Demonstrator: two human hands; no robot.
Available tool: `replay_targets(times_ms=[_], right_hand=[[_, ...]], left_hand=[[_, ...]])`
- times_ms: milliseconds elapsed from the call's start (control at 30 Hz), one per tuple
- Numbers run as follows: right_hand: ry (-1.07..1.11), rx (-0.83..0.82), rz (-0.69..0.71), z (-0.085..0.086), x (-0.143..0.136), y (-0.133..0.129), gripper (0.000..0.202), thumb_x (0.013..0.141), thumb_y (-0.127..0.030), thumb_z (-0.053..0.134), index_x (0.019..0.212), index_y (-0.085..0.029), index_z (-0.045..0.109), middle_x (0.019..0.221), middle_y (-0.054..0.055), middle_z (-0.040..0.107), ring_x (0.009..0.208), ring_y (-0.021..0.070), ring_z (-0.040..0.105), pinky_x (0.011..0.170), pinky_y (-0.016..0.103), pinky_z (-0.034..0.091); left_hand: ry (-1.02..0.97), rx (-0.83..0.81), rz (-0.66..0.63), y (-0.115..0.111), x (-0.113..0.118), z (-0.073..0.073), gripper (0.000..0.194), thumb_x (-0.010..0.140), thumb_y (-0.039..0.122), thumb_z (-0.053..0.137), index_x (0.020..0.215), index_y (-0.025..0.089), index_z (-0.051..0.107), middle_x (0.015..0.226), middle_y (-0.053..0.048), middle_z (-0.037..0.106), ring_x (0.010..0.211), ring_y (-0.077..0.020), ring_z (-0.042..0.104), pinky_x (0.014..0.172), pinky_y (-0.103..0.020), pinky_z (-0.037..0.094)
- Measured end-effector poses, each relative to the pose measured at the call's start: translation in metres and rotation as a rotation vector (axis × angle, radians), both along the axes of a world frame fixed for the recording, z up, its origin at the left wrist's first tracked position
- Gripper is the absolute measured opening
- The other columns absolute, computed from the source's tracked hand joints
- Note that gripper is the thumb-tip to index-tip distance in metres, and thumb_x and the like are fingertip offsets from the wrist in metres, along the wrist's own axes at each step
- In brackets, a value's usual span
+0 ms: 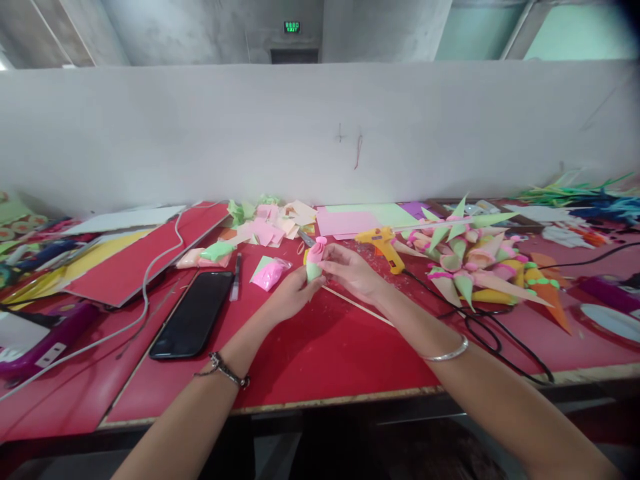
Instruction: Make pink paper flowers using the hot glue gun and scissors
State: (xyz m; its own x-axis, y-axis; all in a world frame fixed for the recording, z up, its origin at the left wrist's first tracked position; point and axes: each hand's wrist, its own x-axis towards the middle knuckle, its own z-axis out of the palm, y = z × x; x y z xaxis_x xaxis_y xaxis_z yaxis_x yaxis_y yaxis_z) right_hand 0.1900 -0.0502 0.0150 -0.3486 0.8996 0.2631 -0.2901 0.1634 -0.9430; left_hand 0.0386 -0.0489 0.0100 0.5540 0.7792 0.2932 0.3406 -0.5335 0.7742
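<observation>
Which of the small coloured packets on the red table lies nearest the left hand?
The bright pink packet, close to the left hand; the green packet and peach packet lie together farther left, beyond the phone.

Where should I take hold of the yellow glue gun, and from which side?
Probably by the handle of the yellow glue gun, coming from the near right: the handle slants out that way, while the nozzle points left, away from that grip.

Red table (pixel 320 373), phone (pixel 193 317), yellow glue gun (pixel 385 249)
</observation>
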Motion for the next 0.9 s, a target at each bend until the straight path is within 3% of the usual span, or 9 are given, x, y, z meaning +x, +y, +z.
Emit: replay_targets(times_ms=[300,500,667,900], right_hand=[[-0.049,0.055,-0.092,-0.003,-0.003,0.000,0.017,0.067,-0.028,0.063,0.072,-0.019,0.050,0.070,-0.004,0.047,0.062,0.0074,0.044,0.057,0.021,0.036],[0.002,0.014,-0.195,-0.003,-0.002,0.004,0.022,0.068,-0.035,0.060,0.081,-0.021,0.050,0.070,-0.004,0.047,0.060,0.0077,0.044,0.056,0.022,0.038],[-0.315,0.242,-0.290,-0.004,-0.003,0.001,0.019,0.069,-0.031,0.060,0.083,-0.020,0.055,0.079,0.000,0.055,0.072,0.0118,0.051,0.066,0.026,0.041],[-0.514,0.511,-0.392,-0.003,-0.008,-0.006,0.017,0.073,-0.033,0.057,0.085,-0.021,0.060,0.081,0.003,0.056,0.067,0.0129,0.051,0.061,0.026,0.041]], left_hand=[[-0.070,-0.026,0.028,0.000,0.000,0.002,0.014,0.072,0.028,0.052,0.066,0.016,0.052,0.057,0.003,0.047,0.062,-0.0118,0.045,0.060,-0.022,0.035],[-0.241,-0.296,0.138,0.004,-0.001,-0.001,0.024,0.075,0.038,0.049,0.067,0.015,0.053,0.054,0.004,0.042,0.053,-0.0082,0.040,0.054,-0.021,0.032],[-0.513,-0.447,0.234,0.010,-0.003,-0.004,0.026,0.075,0.040,0.049,0.071,0.015,0.053,0.060,0.003,0.046,0.052,-0.0066,0.041,0.051,-0.020,0.033],[-0.609,-0.557,0.233,0.006,-0.001,0.001,0.019,0.077,0.034,0.047,0.072,0.016,0.053,0.060,0.003,0.047,0.053,-0.0060,0.042,0.051,-0.019,0.033]])
